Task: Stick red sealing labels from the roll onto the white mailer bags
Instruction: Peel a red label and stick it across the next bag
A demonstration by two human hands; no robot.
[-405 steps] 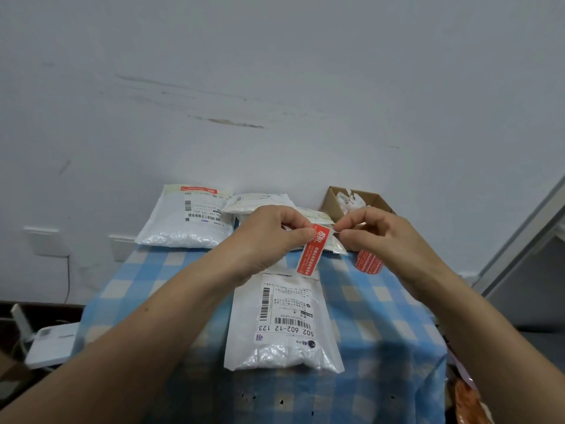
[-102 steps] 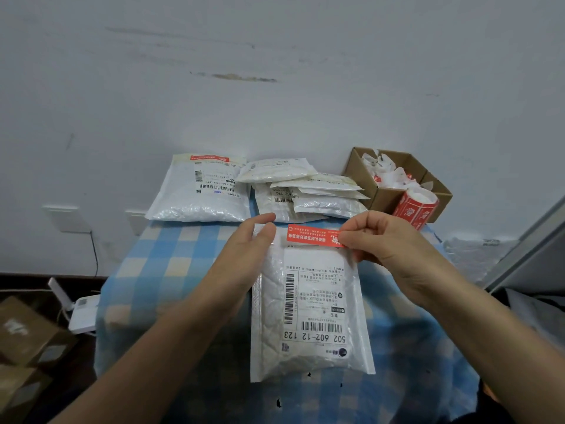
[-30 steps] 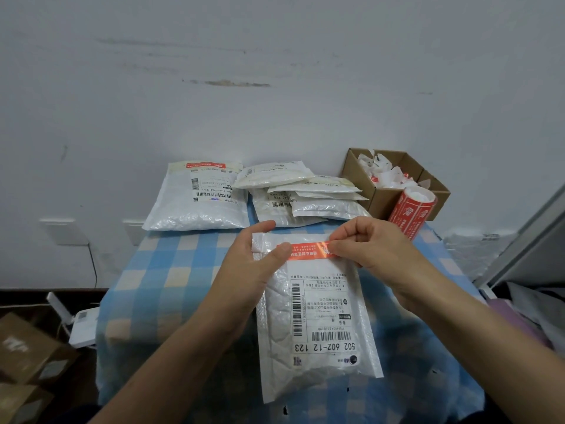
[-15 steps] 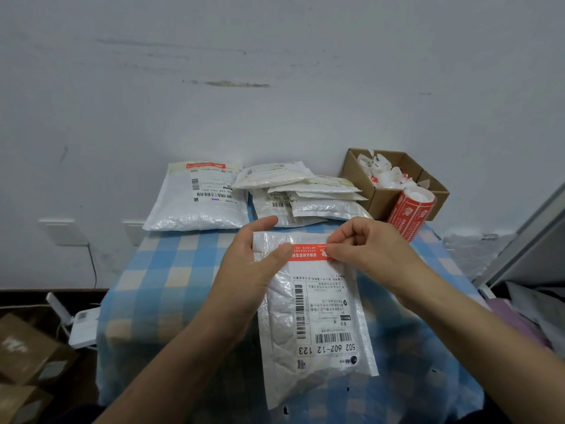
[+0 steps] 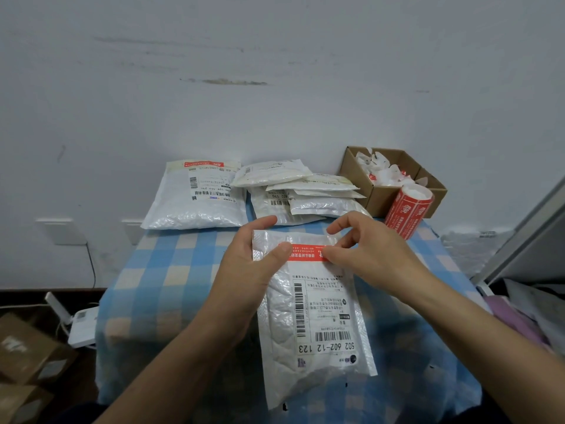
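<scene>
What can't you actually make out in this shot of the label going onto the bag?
Head view, the only one:
- Both ends of the red label: under the thumb of the left hand and the right hand.
- Back of the mailer bag: faces away.
- Fine print on its shipping slip: too small.
- Lower bags in the stack: buried under upper ones.
- Clutter at the right edge: cut off by the frame.

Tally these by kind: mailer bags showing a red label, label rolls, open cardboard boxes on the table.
Red-labelled mailer bags: 2, the held bag and the back-left bag
Label roll: 1
Cardboard box: 1
Total: 4
</scene>
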